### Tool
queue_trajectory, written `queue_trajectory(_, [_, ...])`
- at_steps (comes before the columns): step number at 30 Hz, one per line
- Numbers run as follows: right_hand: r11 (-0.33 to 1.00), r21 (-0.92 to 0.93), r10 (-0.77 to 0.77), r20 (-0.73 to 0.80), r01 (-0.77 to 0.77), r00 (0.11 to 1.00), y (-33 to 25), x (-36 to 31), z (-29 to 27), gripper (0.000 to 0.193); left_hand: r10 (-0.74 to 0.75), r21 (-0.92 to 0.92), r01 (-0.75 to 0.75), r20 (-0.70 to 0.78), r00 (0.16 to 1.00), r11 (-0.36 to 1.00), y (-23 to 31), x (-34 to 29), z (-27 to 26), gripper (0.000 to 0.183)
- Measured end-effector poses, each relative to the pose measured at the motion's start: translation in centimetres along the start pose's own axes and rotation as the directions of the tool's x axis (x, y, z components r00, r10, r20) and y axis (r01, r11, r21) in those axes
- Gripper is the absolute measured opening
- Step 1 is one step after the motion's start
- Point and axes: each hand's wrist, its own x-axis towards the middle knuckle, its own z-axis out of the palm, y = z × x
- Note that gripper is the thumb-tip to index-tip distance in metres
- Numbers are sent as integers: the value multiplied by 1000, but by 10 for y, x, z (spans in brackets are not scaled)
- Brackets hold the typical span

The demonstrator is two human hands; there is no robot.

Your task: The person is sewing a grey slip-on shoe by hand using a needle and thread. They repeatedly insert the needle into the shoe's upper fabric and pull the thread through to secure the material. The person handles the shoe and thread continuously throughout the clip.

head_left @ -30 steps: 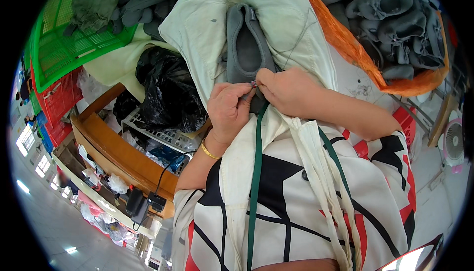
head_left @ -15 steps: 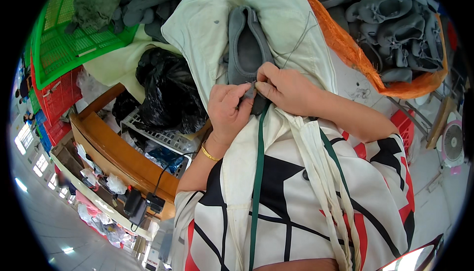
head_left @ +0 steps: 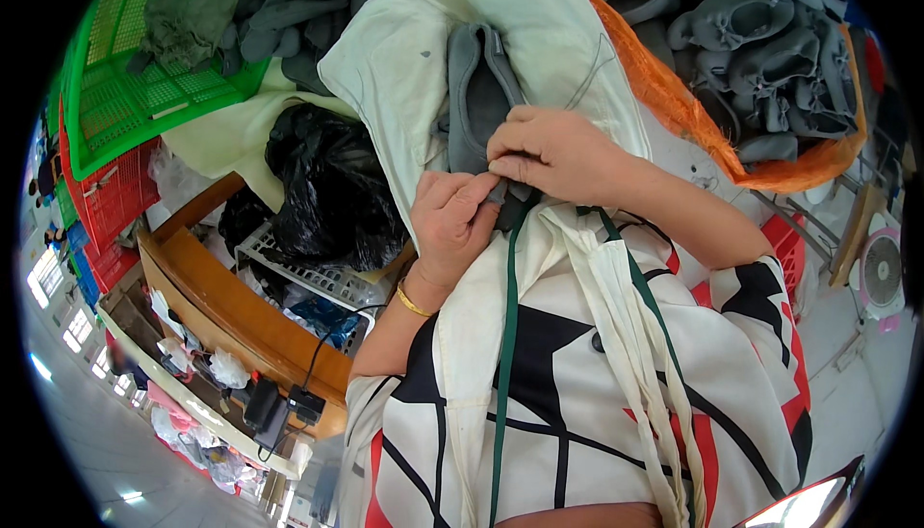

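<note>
A dark grey fabric shoe [head_left: 469,95] lies on the pale cloth [head_left: 385,56] over my lap, its opening facing up and its toe end toward me. My left hand [head_left: 452,210] pinches the toe end of the shoe with thumb and forefinger. Close against it, my right hand [head_left: 544,153] is closed over the same end, fingertips pressed together. Whether a needle or thread sits between those fingertips is too small to make out. A dark thread [head_left: 589,76] loops over the cloth to the right of the shoe.
An orange sack [head_left: 664,66] of grey shoes [head_left: 741,23] stands at the far right. More grey pieces [head_left: 294,13] lie at the far left near a green basket [head_left: 154,104]. At left are a black plastic bag [head_left: 332,181] and a wooden drawer [head_left: 241,297]; a fan [head_left: 878,268] stands at right.
My right hand has shifted slightly left and closed in over the toe end, nearer my left hand. The shoe has moved slightly toward me.
</note>
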Motion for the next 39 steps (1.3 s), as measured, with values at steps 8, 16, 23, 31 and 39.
queue_trajectory(8, [924, -291, -326, -253, 249, 911, -3, 19, 35, 12, 5, -39, -3, 35, 999, 999, -6, -3, 1, 34])
queue_trajectory(16, [984, -143, -142, -279, 106, 950, 2, 32, 3, 17, -4, -40, 5, 31, 1000, 999, -2, -3, 3, 37])
queue_trajectory(23, [974, -189, -117, 72, 128, 991, 5, 15, -1, 19, 19, -20, -18, 28, 999, 1000, -1, -2, 2, 37])
queue_trajectory(31, [822, -340, -541, -222, 456, 811, -13, 43, 23, 12, 89, -31, -89, -3, 996, 996, -8, -4, 11, 25])
queue_trajectory(39, [604, 789, 89, 71, -110, 994, -33, 39, -64, 20, -80, 24, 78, 103, 991, 997, 0, 3, -4, 31])
